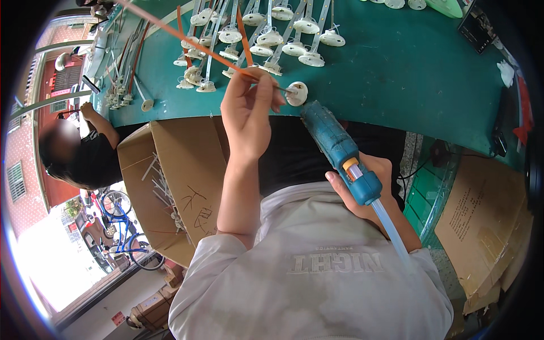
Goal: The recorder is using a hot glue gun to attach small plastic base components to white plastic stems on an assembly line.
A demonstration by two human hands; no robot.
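Note:
My left hand [252,105] pinches a long thin orange strip [195,45] close to its lower end. A round white disc [297,94] sits at that end, just past my fingertips. My right hand [375,170] is wrapped around a blue glue gun [331,133], partly hidden behind its body. The gun's nozzle end points up toward the disc; whether they touch I cannot tell. From the back of the gun a translucent glue stick [394,232] trails down past my forearm.
Several strips with white round bases [269,37] lie across the green table [396,73]. More thin rods [122,85] lie at its left. An open cardboard box [181,170] with loose strips stands below left, another box [481,215] at right. A person [82,147] sits at far left.

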